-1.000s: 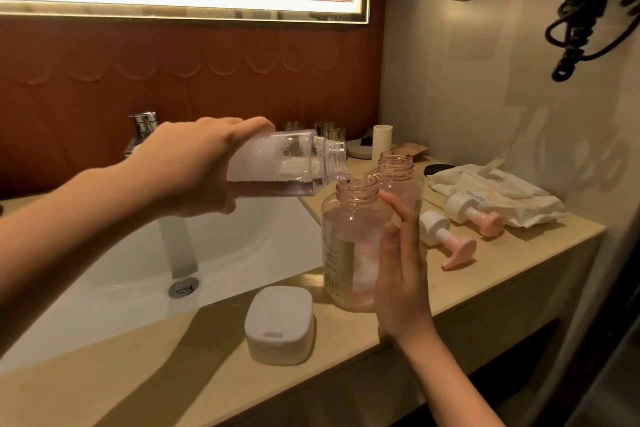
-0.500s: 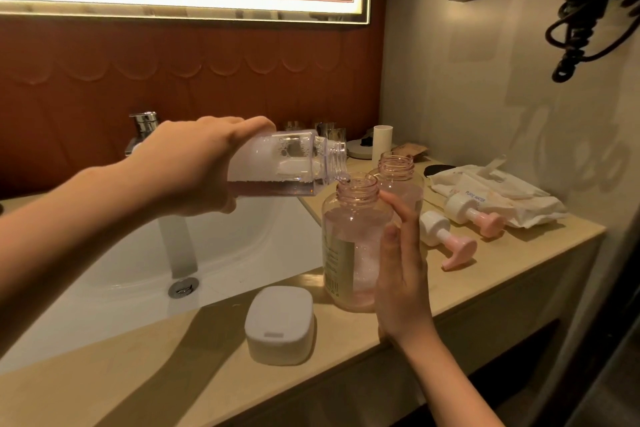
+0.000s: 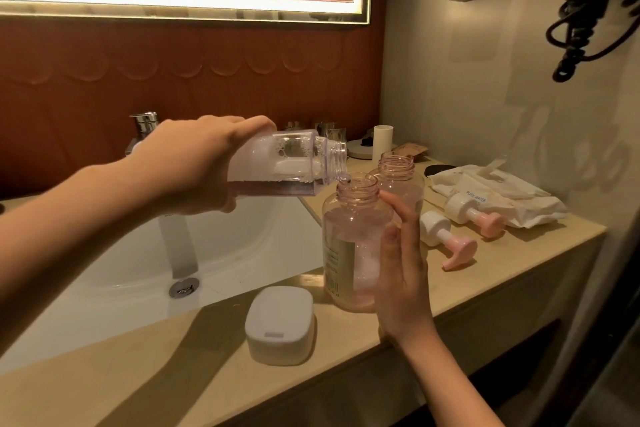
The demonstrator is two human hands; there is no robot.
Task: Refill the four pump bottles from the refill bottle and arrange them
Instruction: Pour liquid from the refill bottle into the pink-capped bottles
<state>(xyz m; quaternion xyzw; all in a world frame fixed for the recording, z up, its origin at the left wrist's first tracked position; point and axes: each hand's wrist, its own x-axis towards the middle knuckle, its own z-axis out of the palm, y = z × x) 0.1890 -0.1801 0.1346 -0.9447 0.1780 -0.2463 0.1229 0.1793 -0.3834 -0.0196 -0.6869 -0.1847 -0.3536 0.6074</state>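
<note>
We are in the pouring step. The refill bottle (image 3: pixel 294 163) lies nearly on its side in our left hand (image 3: pixel 194 166), whose fingers wrap round its base end. Its open mouth sits just over the neck of the near pump bottle (image 3: pixel 349 246), and a thin run of liquid passes between them. That bottle stands upright near the front edge of the table (image 3: pixel 502 260), about half full and foamy at the bottom. Our right hand (image 3: pixel 401 281) steadies it, flat against its side with the fingers straight and not curled round it.

A second pump bottle (image 3: pixel 398 177) stands uncapped just behind the first. Two pump heads (image 3: pixel 446 239) lie on their sides to the right, beside a crumpled wipes pack (image 3: pixel 502 191). We see only two of the four bottles.

Next, we judge, the refill bottle must tip back up before the liquid reaches the neck, then shift to the rear bottle.

Room is tight. The sink (image 3: pixel 242 246) drops away directly to the left, a white soap box (image 3: pixel 280 324) sits in front, and the table's front edge is close. The freest space is to the right, short of the pump heads.
</note>
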